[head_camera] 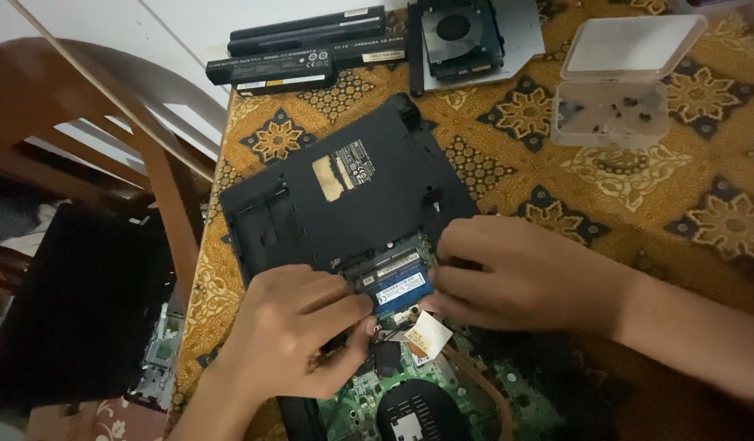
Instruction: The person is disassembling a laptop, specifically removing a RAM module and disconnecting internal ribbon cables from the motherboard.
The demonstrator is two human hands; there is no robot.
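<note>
Flanking a blue memory module: left hand, right hand.

Left hand and right hand close together, fingers curled, fingertips pinching.

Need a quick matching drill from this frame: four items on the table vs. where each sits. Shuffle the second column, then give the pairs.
Things:
1. laptop batteries
2. clear plastic box
3. blue memory module
4. cooling fan unit

Places:
A. between the left hand and the right hand
B. top middle, on a silver plate
C. top left edge of the patterned tablecloth
D. upper right, small dark screws inside

Pairs: 1-C, 2-D, 3-A, 4-B
</note>
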